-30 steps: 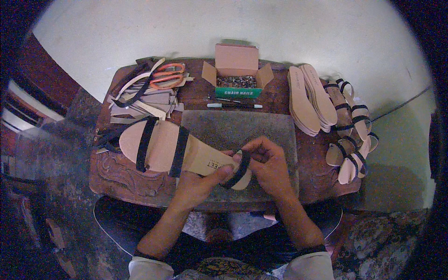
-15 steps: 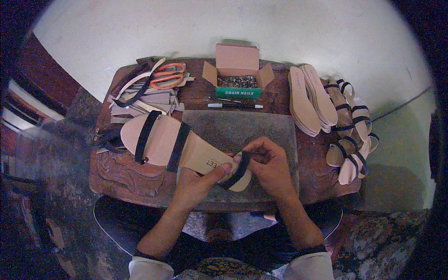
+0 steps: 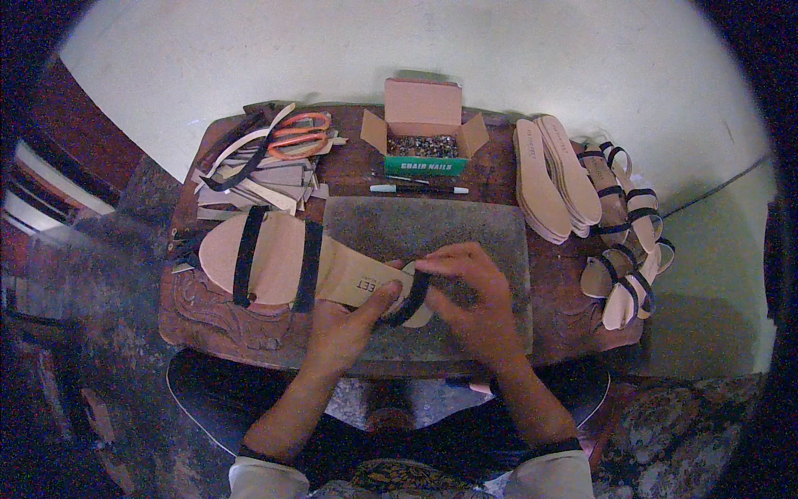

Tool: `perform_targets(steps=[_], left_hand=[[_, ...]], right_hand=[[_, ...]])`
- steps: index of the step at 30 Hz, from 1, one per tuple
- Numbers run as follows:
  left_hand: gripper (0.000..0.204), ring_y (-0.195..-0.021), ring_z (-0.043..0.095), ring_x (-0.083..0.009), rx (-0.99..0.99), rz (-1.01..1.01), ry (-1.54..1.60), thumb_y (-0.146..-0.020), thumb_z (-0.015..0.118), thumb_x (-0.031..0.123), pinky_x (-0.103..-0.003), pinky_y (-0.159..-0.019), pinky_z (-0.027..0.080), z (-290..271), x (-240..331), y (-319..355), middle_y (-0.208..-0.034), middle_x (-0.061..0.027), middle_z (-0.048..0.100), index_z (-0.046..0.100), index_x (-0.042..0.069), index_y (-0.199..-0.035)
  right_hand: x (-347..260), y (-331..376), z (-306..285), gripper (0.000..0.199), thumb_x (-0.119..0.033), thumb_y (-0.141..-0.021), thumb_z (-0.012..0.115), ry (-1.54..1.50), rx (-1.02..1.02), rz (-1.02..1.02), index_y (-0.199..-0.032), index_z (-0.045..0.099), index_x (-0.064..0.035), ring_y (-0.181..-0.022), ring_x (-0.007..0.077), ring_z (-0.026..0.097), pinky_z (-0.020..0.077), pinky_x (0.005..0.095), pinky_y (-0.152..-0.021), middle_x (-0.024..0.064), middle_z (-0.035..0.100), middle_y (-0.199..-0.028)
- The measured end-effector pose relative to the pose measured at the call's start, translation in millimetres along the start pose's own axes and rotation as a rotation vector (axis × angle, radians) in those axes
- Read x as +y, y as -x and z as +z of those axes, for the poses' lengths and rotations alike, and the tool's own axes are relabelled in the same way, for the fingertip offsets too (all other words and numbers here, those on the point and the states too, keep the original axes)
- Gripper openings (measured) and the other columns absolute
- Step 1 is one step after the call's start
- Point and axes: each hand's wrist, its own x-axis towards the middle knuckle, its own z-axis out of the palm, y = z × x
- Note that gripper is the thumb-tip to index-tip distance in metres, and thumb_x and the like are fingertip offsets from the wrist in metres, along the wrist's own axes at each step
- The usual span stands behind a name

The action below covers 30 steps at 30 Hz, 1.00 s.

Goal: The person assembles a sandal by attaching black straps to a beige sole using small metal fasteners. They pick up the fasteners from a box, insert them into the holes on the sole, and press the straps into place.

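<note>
A beige sandal [image 3: 345, 270] lies crosswise in front of me, its toe to the left. Two black straps cross its front part, and a third black strap [image 3: 413, 298] crosses the heel end. My left hand [image 3: 345, 328] is closed round the sole near the heel, thumb on top and fingers hidden underneath. At the heel, my right hand [image 3: 474, 295] has its fingertips on the strap's far end and its thumb close along the strap's outer side. Beneath the sandal's heel half is a dark grey slab [image 3: 482, 224] on the wooden table [image 3: 249, 333].
An open green box of nails [image 3: 424, 165] stands at the back, a pen [image 3: 420, 190] before it. Orange-handled scissors [image 3: 299, 137] rest on strip offcuts [image 3: 258, 183] at left. Stacked insoles [image 3: 544, 183] and several strapped sandals [image 3: 628, 287] lie at right.
The sandal has shifted left and turned more level, its heel end rising slightly in view. My right hand's fingers have moved left along with the heel strap and straightened somewhat.
</note>
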Motion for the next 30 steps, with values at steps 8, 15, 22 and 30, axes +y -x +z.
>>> perform_targets(steps=[8, 15, 22, 30], left_hand=[[0.029, -0.092, 0.063, -0.0156, 0.088, -0.050, -0.004, -0.088, 0.066, 0.014, -0.028, -0.080, 0.052, 5, 8, 5, -0.102, -0.0080, 0.066, 0.060, 0.000, -0.113], [0.028, -0.091, 0.063, -0.0163, 0.095, -0.036, 0.027, -0.087, 0.066, 0.014, -0.029, -0.080, 0.052, 7, 9, 7, -0.102, -0.0084, 0.066, 0.061, 0.001, -0.111], [0.031, -0.095, 0.063, -0.0187, 0.104, 0.103, 0.098, -0.087, 0.066, 0.013, -0.031, -0.084, 0.050, 5, -12, 0, -0.105, -0.0091, 0.065, 0.059, -0.001, -0.113], [0.032, -0.095, 0.062, -0.0184, 0.178, 0.056, 0.161, -0.086, 0.067, 0.010, -0.032, -0.084, 0.050, 26, 21, -4, -0.107, -0.0102, 0.064, 0.056, -0.002, -0.114]], right_hand=[[-6, 3, 6, 0.038, 0.002, -0.067, 0.070, 0.049, -0.009, -0.108, -0.102, 0.066, -0.0095, -0.100, 0.0261, 0.060, 0.0471, 0.0357, -0.087, 0.0100, 0.061, -0.104], [-6, 4, 2, 0.036, -0.005, -0.075, 0.071, 0.034, -0.023, 0.099, -0.109, 0.062, -0.0069, -0.099, 0.0203, 0.060, 0.0468, 0.0319, -0.087, 0.0100, 0.063, -0.104], [3, 5, -4, 0.031, -0.009, -0.081, 0.070, -0.009, -0.063, 0.113, -0.110, 0.062, -0.0047, -0.091, 0.0166, 0.062, 0.0486, 0.0306, -0.083, 0.0085, 0.064, -0.101], [22, -18, -31, 0.022, -0.010, -0.082, 0.068, 0.031, 0.016, 0.076, -0.102, 0.064, -0.0026, -0.084, 0.0165, 0.064, 0.0505, 0.0304, -0.075, 0.0086, 0.068, -0.092]])
